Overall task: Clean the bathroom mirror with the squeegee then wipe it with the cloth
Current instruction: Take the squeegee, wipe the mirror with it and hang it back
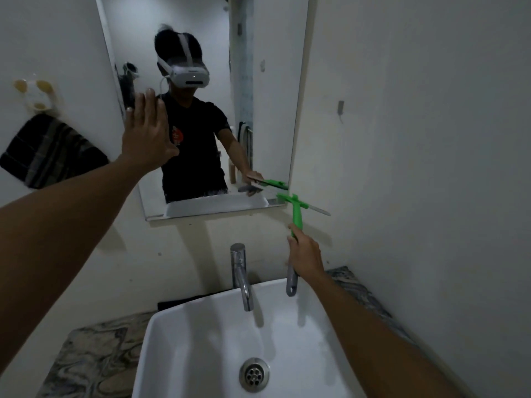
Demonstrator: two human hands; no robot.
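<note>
The tall bathroom mirror [267, 90] hangs on the white wall above the sink. My right hand [305, 254] grips the green and grey squeegee [297, 214] by its handle. Its blade sits at the mirror's lower right corner, partly over the wall. My left hand [146, 130] is flat and empty, fingers together, pressed against the mirror's left side. A dark striped cloth [51, 152] hangs on the wall left of the mirror.
A white basin [178, 334] with a chrome tap [241, 274] and drain [254, 374] stands below the mirror on a marbled counter [94, 363]. A suction hook [34, 93] sticks above the cloth. The side wall [431, 139] is close on the right.
</note>
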